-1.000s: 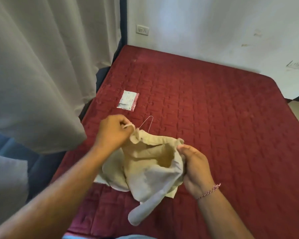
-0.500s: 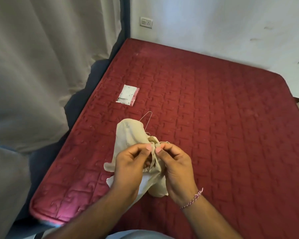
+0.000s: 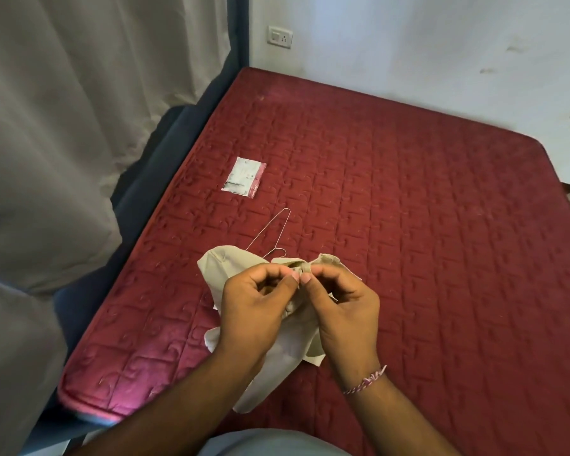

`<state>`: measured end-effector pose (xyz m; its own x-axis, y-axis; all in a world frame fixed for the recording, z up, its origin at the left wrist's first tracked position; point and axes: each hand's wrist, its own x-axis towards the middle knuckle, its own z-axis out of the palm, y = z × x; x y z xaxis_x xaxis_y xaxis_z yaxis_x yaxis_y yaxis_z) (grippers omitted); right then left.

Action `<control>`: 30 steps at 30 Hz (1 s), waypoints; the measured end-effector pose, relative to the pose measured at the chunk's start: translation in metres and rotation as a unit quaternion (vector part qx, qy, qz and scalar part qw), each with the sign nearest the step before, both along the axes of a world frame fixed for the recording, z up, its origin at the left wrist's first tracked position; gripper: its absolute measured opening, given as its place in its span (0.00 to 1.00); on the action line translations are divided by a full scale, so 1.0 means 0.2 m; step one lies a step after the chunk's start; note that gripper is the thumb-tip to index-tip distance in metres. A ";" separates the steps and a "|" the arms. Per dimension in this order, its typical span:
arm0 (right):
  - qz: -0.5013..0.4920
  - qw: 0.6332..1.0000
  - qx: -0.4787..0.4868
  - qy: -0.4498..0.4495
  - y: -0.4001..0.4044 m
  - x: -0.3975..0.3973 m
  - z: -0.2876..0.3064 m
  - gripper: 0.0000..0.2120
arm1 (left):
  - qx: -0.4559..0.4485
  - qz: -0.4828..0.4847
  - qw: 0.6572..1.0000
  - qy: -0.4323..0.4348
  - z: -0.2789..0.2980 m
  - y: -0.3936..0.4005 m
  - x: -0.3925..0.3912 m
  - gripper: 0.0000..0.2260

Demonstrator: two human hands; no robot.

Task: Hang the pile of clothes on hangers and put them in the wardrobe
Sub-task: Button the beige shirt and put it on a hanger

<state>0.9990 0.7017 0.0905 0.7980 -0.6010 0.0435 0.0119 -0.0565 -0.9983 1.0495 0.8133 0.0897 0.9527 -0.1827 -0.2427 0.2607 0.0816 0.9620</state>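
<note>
A cream-coloured garment [image 3: 226, 266] lies bunched on the near part of the red mattress [image 3: 408, 225]. My left hand [image 3: 254, 307] and my right hand [image 3: 343, 307] sit side by side over it, thumbs and fingertips pinching a fold of its cloth between them. A thin wire hanger [image 3: 270, 232] pokes out from under the garment's far edge, its loop pointing away from me. Most of the hanger is hidden under the cloth.
A small white and red packet [image 3: 244, 175] lies on the mattress beyond the hanger. Grey curtains [image 3: 63, 126] hang at the left beside the bed edge. A white wall with a switch plate [image 3: 279, 37] is behind the bed.
My hands came together from the garment's two sides and now pinch the cloth at its middle. The garment went from spread open to bunched.
</note>
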 end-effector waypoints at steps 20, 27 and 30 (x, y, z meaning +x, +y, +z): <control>0.066 0.985 -0.160 -0.008 -0.05 -0.01 -0.02 0.06 | -0.001 -0.052 0.998 0.018 0.06 0.06 0.03 0.08; 0.188 0.928 -0.320 -0.028 -0.20 0.01 0.02 0.05 | 0.025 -0.150 0.988 0.030 0.07 0.10 0.09 0.07; 0.253 0.902 -0.348 -0.010 -0.24 0.04 0.07 0.06 | 0.062 -0.183 0.981 0.002 0.06 0.11 0.10 0.08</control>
